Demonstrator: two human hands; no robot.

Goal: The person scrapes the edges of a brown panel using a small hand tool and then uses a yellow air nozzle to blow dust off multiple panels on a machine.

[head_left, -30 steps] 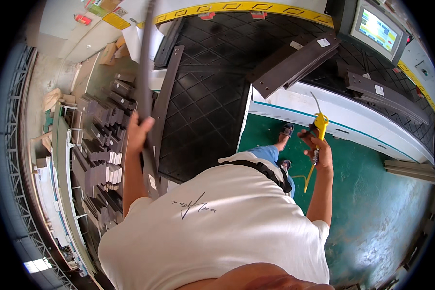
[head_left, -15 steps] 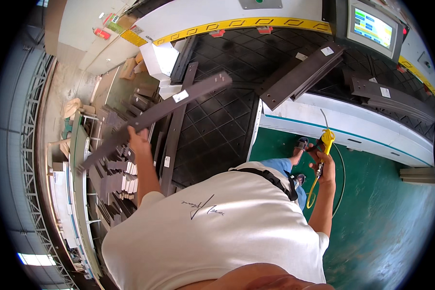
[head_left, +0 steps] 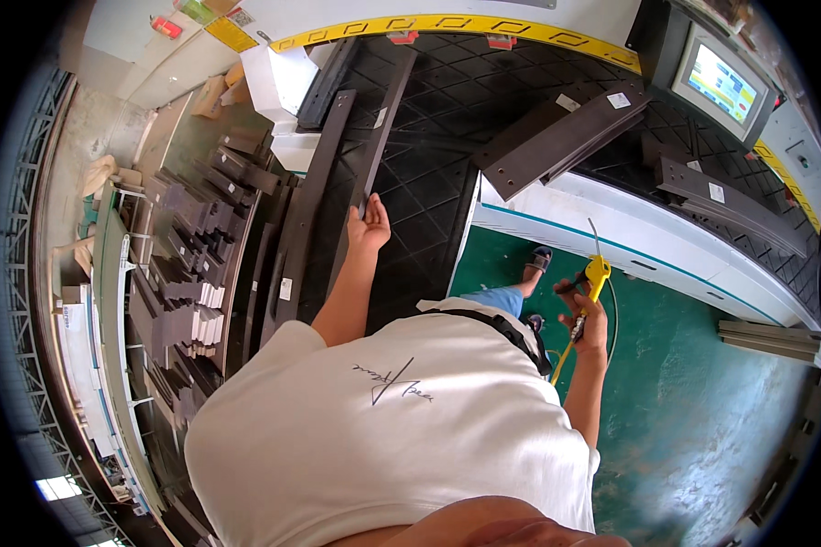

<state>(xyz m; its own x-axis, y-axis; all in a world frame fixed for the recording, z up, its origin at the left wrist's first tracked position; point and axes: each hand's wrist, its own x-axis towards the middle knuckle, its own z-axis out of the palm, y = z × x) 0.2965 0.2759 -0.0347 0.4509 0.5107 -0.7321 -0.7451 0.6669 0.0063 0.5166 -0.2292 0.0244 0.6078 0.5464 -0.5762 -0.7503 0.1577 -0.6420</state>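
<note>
My left hand (head_left: 368, 226) is at the right edge of a long dark brown board (head_left: 385, 114) with a white label, its fingers curled at that edge. The board lies along the black gridded table (head_left: 426, 196), pointing away from me. Another long brown board (head_left: 312, 196) lies to its left, roughly alongside. Over the green floor, my right hand (head_left: 588, 326) grips a yellow air blow gun (head_left: 597, 272). The gun's thin metal nozzle points up and away, and a yellow hose hangs below it.
Stacked brown boards (head_left: 561, 141) rest on the machine table, with more boards (head_left: 730, 201) farther right. A control screen (head_left: 722, 80) stands at the far right. Left of the table, a rack holds many brown pieces (head_left: 196, 246). Pale planks (head_left: 771, 342) lie by the machine's base.
The board in my left hand has swung from a raised diagonal to lie lengthwise on the table. My left hand moved right with it. The blow gun stays in my right hand.
</note>
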